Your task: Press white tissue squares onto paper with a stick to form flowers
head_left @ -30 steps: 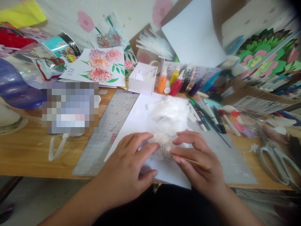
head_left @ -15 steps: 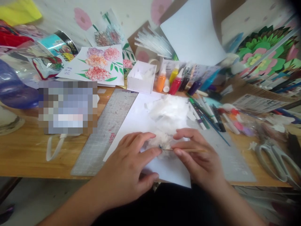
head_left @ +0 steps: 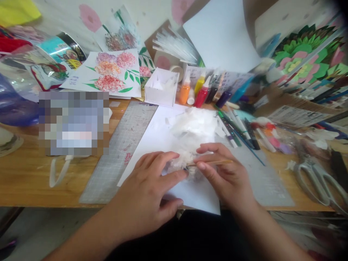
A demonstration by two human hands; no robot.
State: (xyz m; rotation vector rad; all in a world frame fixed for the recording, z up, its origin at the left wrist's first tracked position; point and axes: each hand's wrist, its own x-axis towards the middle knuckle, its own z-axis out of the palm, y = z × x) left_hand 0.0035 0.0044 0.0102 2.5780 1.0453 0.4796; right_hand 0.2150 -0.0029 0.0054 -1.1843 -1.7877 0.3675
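Note:
My right hand point(head_left: 228, 174) pinches a thin wooden stick point(head_left: 217, 162) between thumb and fingers. The stick's left end reaches a crumpled white tuft of thin, tissue-like material point(head_left: 178, 163). Fingers spread, my left hand point(head_left: 152, 185) lies at the left of this tuft, with its index fingertip at the tuft's lower edge. A small dark spot shows near that fingertip; I cannot make out what it is. Under both hands is a white sheet of paper point(head_left: 146, 137). A larger heap of white tissue-like material point(head_left: 197, 125) rests on the sheet just beyond the tuft.
A grey cutting mat point(head_left: 108, 170) lies beneath the paper. Behind stand a small white box point(head_left: 160, 95) and several paint bottles point(head_left: 201, 95). Pens point(head_left: 231, 132) and scissors point(head_left: 315, 181) are to the right. Flower pictures point(head_left: 108, 72) and a blurred-out object point(head_left: 73, 123) are to the left.
My right hand has shifted slightly up and left, and the stick now sits higher across the white tuft. My left hand stays nearly where it was. The view has shifted slightly.

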